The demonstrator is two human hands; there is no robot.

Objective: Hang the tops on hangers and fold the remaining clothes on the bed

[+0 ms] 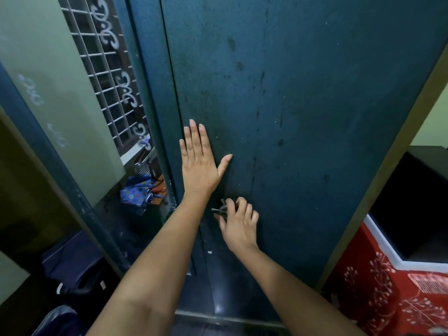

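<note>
- The left hand (200,163) lay flat, fingers straight, against the dark cupboard door (303,117).
- Just below it, the right hand (238,224) pinched the metal handle (222,209).
- No clothes showed near either hand.

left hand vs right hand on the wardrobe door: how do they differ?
The left hand lies flat, fingers straight, on the dark teal door; the right hand has its fingers curled round the metal key.

The left hand sits higher on the panel; the right hand is lower, at the lock.

The left hand's thumb is spread wide; the right hand's thumb pinches in.

Both are bare and work the same door.
</note>
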